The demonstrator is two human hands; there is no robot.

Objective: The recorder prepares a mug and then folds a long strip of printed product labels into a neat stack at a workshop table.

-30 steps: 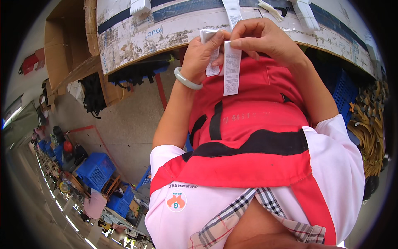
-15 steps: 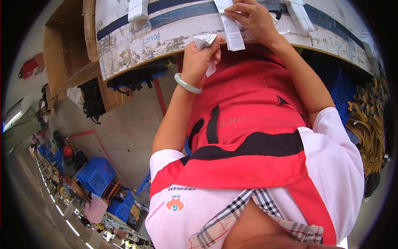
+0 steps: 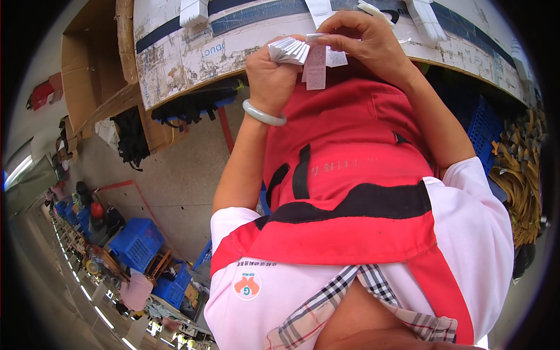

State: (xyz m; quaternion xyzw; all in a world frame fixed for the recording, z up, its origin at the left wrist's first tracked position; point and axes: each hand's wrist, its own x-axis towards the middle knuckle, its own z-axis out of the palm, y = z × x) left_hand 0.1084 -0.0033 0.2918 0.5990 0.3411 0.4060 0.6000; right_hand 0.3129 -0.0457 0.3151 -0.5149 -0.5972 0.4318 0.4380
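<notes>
My left hand (image 3: 268, 83) is closed around a fanned stack of folded white labels (image 3: 287, 51) at the table's front edge. Beside it, my right hand (image 3: 376, 45) pinches the folded top of a printed white label (image 3: 316, 71) between thumb and fingers. That label hangs down in front of the red apron, close to the left hand's stack. Behind the right hand, a white label strip (image 3: 319, 8) lies on the worn table (image 3: 175, 73). Another printed end shows below the fingers; whether it belongs to this strip, I cannot tell.
Bundles of white labels lie on the table at the left (image 3: 193, 13) and right (image 3: 426, 22). An open cardboard box (image 3: 93, 70) stands left of the table. A blue crate (image 3: 483, 131) and a pile of brown strips (image 3: 516, 175) are at the right.
My right hand has come down and toward the left hand, now with a folded label pinched in it. The left hand has shifted slightly left, turning its stack more into view.
</notes>
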